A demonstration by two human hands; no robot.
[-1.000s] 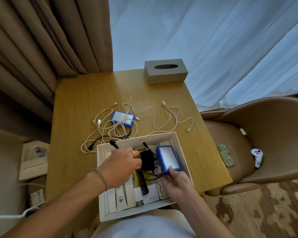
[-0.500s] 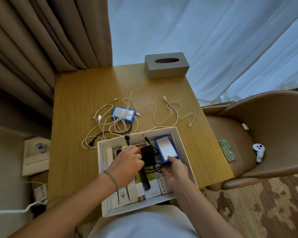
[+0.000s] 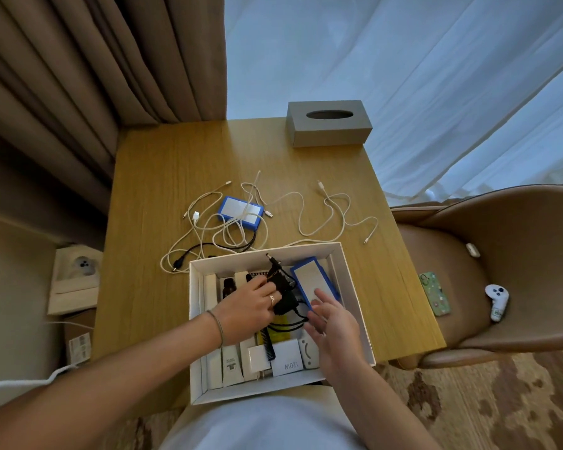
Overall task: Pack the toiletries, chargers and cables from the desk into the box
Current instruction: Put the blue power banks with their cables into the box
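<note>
A white box [image 3: 351, 287] sits at the desk's near edge, holding white tubes, a dark bottle, a comb, white chargers, a black power adapter [image 3: 285, 289] and a blue-edged pack [image 3: 312, 280]. My left hand [image 3: 247, 311] reaches into the box and grips the black adapter. My right hand [image 3: 333, 332] hovers open just below the blue-edged pack, fingertips at its near end. A second blue-edged pack [image 3: 240, 212] lies on the desk among tangled white cables [image 3: 325, 216] and a black cable [image 3: 208, 250].
A grey tissue box [image 3: 329, 123] stands at the desk's far edge. Brown curtains hang at the left, sheer ones behind. To the right, a brown chair [image 3: 517, 238] holds a green phone case [image 3: 434, 297] and a white controller [image 3: 497, 300].
My right hand has let go of the blue-edged pack, which now lies in the box's far right part. My left hand moved deeper into the box with the black adapter.
</note>
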